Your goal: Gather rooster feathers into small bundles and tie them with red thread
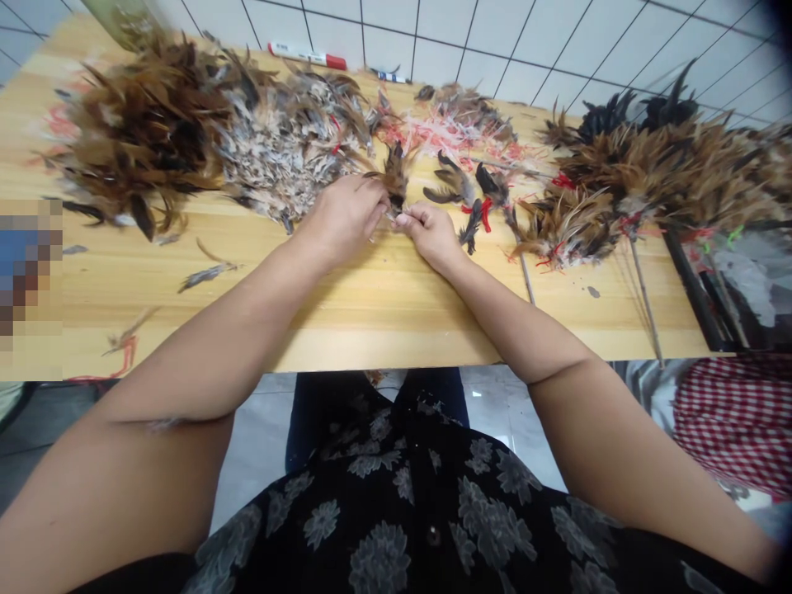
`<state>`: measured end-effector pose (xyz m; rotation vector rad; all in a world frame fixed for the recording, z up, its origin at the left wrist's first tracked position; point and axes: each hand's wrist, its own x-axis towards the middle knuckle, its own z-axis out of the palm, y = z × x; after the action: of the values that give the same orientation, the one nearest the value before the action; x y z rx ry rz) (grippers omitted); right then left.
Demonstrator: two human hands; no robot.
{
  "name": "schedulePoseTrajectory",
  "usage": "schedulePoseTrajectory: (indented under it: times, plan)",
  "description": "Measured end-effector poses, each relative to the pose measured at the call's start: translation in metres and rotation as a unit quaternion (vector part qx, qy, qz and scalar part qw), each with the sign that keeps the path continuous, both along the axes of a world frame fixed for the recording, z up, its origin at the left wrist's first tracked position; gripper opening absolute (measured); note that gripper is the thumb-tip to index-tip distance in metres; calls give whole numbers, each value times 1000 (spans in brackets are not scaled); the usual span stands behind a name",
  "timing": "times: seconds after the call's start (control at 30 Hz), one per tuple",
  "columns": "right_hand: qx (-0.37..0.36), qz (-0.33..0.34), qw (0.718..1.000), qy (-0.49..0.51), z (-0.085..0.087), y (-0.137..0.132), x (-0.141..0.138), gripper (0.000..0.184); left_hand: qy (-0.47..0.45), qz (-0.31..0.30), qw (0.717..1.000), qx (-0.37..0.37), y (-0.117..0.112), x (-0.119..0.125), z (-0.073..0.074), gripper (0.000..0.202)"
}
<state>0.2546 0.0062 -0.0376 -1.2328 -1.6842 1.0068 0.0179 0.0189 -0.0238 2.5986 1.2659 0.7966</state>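
While both hands meet over the wooden tabletop (384, 355), the item in hand is a small brown-and-black feather tuft (393, 175), rising from the fingertips directly ahead of them.

Left hand (342, 219): fingers curled and closed, pinching the tuft's lower end. Right hand (430, 235): thumb and forefinger pressed together at the same spot, remaining fingers folded.

Handling note: a tight pinch low on the quills, barbs left free above the fingers, appears best for so loose a bundle; a slack grip would likely let single feathers slip.

Ahead of the right hand: loose dark feathers (454, 186) and red thread (486, 213). Further right: feather bunches (656, 173), with thin wooden sticks (643, 297) running toward the viewer. Ahead of the left hand: a speckled feather heap (290, 140). Beyond it, further left: a brown feather heap (145, 124). Well ahead of both hands: a marker (308, 56).

Hidden: the fingers cover the tuft's base, so any thread or quill there cannot be made out. A pixelated patch (28, 272) left of the left hand conceals whatever lies there. The feather bunches run off the right edge.
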Motion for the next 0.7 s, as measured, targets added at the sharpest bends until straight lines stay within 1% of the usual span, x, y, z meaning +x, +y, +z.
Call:
schedulePoseTrajectory:
  times: [0.2,0.27,0.33,0.4,0.5,0.57,0.63,0.7]
  plan:
    - [16,25,1000,2,-1,0,-2,38,6,3,1000,27,-2,3,-4,14]
    - [11,30,999,6,-1,-1,-4,40,-1,4,1000,18,-3,4,-3,19]
    - [-1,25,999,23,0,-4,-7,41,-9,6,1000,1,-7,6,1,22]
    - [-19,14,998,59,2,-6,-10,44,-31,13,999,7,-12,5,8,22]
    - [-57,-9,989,134,8,-8,-12,48,-84,56,994,50,-20,1,21,25]
    - [-83,-21,982,167,12,-9,-12,50,-109,90,988,58,-21,-2,24,23]
    - [-95,-24,978,183,15,-9,-11,51,-123,99,987,23,-17,-3,22,21]
    - [-86,-11,979,186,13,-9,-10,51,-146,86,985,-44,-10,-1,15,22]
